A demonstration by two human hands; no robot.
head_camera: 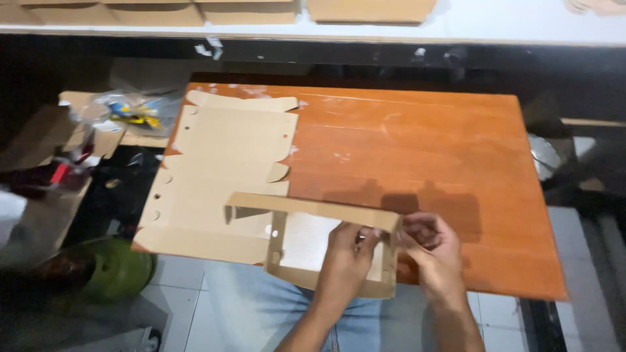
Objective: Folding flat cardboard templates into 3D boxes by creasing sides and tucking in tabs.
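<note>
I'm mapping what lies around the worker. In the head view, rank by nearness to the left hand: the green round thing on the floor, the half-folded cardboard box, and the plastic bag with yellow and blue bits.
1. Half-folded cardboard box: the left hand grips it at the table's near edge.
2. Green round thing: on the floor, left.
3. Plastic bag: far left, beyond the table's corner.

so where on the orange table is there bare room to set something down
Free: the right half of the orange wooden table, from the flat tan cardboard box blank across to the right edge. Crowded: the left side under that blank, and the near edge, where the left hand and right hand fold the half-formed cardboard box.
</note>
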